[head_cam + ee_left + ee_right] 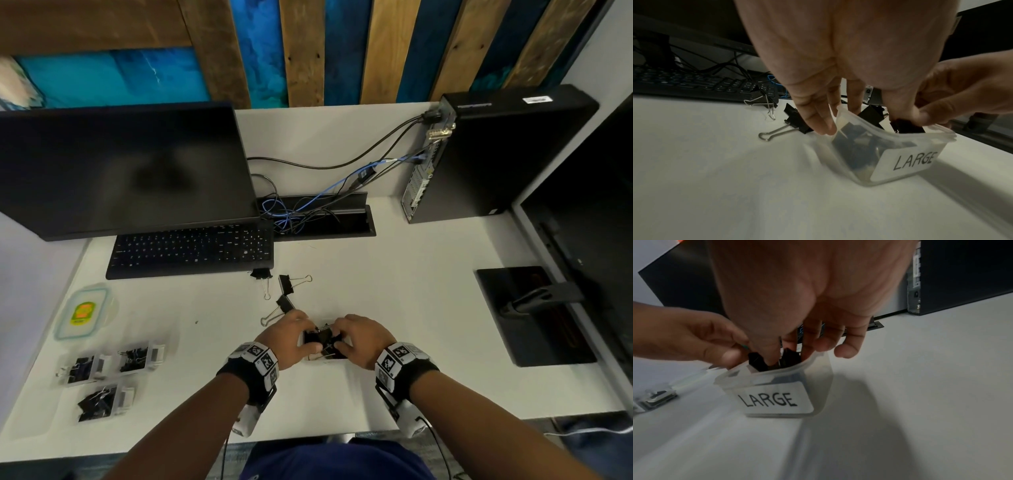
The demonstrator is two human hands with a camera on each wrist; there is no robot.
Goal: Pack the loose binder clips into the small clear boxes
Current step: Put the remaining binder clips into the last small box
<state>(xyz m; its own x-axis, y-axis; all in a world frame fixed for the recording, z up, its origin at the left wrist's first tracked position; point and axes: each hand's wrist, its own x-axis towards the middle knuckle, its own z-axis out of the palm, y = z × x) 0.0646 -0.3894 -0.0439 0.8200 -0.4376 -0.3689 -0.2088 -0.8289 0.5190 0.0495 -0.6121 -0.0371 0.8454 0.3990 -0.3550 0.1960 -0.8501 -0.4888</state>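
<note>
A small clear box (337,357) labelled LARGE (774,400) stands near the desk's front, partly filled with black binder clips. My left hand (301,334) grips its left end, fingers down the outside (818,125) and thumb at the rim (729,356). My right hand (342,334) reaches into the box from the right and pinches a black binder clip (906,127) at the rim, also seen in the right wrist view (790,359). Three loose clips lie just beyond my left hand (284,304), (286,284), (261,274).
Three packed clear boxes (102,404) sit at the front left, with a lidded container (84,313) behind them. A keyboard (191,250) and monitor (120,168) stand at the back left, a cable well (325,219) behind centre, a computer tower (496,154) and a monitor stand (527,311) to the right.
</note>
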